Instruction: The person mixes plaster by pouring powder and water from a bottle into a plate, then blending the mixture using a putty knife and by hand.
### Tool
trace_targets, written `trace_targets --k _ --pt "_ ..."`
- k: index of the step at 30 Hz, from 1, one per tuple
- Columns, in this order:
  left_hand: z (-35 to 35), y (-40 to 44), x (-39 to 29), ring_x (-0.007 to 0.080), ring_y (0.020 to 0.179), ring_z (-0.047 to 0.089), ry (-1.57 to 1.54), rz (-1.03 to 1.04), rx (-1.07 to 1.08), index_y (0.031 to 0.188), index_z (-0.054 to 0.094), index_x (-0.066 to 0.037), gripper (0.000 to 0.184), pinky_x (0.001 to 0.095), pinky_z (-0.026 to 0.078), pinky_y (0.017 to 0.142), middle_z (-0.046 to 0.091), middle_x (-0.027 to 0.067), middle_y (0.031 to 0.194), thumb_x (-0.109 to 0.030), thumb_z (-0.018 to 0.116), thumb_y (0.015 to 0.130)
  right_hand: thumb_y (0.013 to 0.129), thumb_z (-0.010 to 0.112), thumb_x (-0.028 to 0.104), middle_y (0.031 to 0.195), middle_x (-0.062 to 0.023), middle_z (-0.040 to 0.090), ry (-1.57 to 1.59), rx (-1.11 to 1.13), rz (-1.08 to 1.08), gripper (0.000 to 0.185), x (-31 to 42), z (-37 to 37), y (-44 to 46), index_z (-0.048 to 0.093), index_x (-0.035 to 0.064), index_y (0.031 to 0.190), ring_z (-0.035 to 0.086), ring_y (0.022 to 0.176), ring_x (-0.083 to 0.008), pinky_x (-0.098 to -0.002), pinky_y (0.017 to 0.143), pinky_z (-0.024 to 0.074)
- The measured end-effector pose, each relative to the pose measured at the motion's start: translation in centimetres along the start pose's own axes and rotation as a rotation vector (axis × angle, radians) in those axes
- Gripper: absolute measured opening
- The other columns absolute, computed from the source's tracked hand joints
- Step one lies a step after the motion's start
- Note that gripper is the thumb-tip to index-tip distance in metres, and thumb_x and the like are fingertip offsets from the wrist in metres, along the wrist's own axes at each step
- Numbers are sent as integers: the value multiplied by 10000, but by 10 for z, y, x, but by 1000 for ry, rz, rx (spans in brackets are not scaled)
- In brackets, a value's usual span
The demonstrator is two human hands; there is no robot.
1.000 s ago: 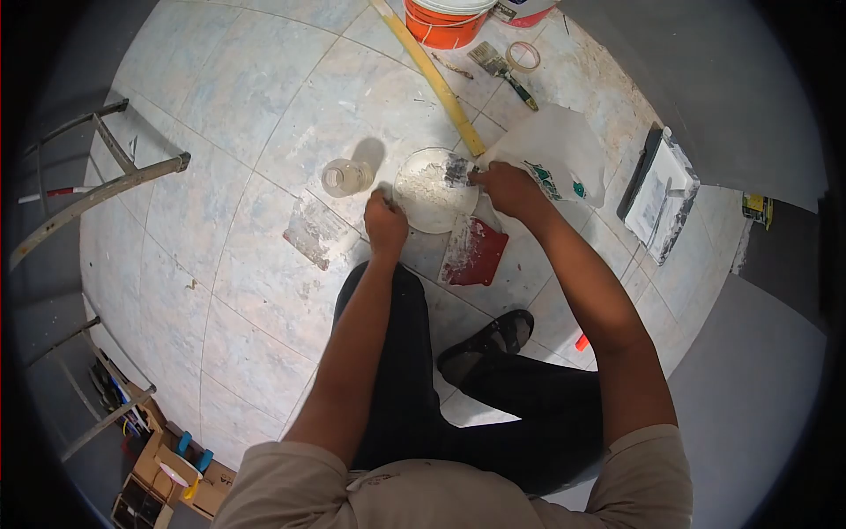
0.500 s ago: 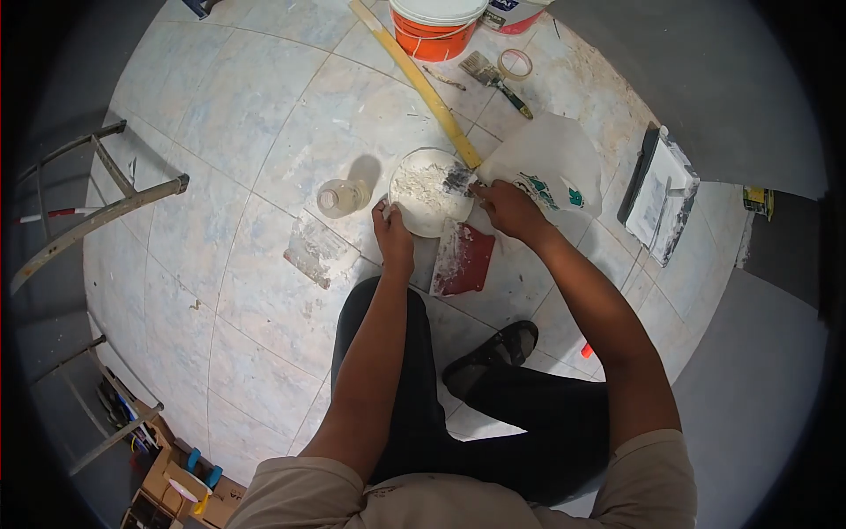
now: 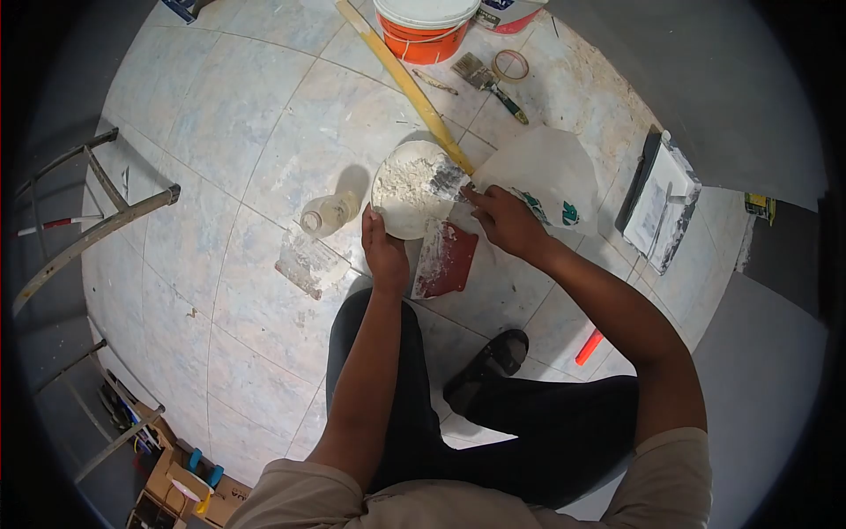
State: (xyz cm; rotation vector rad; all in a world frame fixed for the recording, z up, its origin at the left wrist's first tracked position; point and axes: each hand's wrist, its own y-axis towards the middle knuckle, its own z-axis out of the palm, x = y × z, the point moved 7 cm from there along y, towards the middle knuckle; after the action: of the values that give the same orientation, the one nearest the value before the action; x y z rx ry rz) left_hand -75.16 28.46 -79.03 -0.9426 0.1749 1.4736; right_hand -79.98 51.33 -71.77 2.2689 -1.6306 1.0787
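Note:
My left hand grips the near rim of a white bowl, which appears tilted. Inside lies lumpy white powder or paste. In my right hand is a putty knife, its whitened blade over the bowl's right side, against the mix. Just below the bowl, a dark red plastic spreader smeared with white rests on the floor. A clear bottle stands left of the bowl, near a second smeared spreader. To the right sits a translucent plastic bag with green print.
Beyond the bowl are a yellow strip, a paintbrush, a tape roll and an orange bucket. A paint tray lies at right, a red-orange object by my right arm. A ladder stands left.
The view has shifted slightly, so most floor items appear farther left. The bowl looks more tilted, and the putty knife sits a little deeper over it. Both hands keep their grips.

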Motion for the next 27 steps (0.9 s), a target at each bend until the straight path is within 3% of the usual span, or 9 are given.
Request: trace_targets --k 5,6,8,10,16,19,27 --pt "20 -3 -14 230 1381 578 60 77 58 1559 453 10 453 387 453 1185 572 141 1516 -228 420 1176 1019 652 141 1010 -169 609 -17 -25 -11 460 12 -28 -5 637 118 1478 638 961 -365 -465 867 518" --pt "21 -5 -18 232 1383 577 348 175 95 1557 455 11 449 387 457 1183 575 142 1510 -220 410 1175 1016 655 144 1010 -169 613 -27 -21 0 458 11 -27 -7 640 115 1473 638 963 -367 -470 869 518" --pt "26 -3 -17 233 1384 576 628 283 133 1556 456 13 446 387 461 1181 579 143 1505 -211 399 1174 1014 658 147 1010 -170 617 -47 -21 2 456 8 -28 -6 642 112 1469 639 966 -369 -475 872 517" --pt "25 -3 -11 231 1391 572 193 110 124 1551 463 10 444 382 471 1173 585 145 1497 -199 383 1168 1008 660 149 1015 -171 619 -19 -32 9 464 10 -21 -8 639 107 1469 638 968 -372 -482 872 517" --pt "14 2 -2 288 1412 574 -173 -54 66 1590 406 -31 480 467 490 1178 548 157 1546 -230 363 1155 998 651 129 993 -174 611 -48 -25 35 465 27 -28 -3 643 97 1462 645 950 -370 -484 872 525" --pt "13 6 6 323 1427 565 -209 -97 46 1602 377 -48 490 522 494 1179 523 161 1578 -255 354 1158 988 651 118 984 -173 613 -109 -14 55 461 42 -42 1 657 92 1447 650 943 -364 -479 879 530" --pt "15 7 11 348 1460 527 -272 -206 71 1606 380 -31 550 545 460 1201 490 167 1622 -375 357 1178 971 644 82 1008 -166 626 -171 61 56 457 50 -56 11 684 116 1426 658 957 -362 -472 886 533"
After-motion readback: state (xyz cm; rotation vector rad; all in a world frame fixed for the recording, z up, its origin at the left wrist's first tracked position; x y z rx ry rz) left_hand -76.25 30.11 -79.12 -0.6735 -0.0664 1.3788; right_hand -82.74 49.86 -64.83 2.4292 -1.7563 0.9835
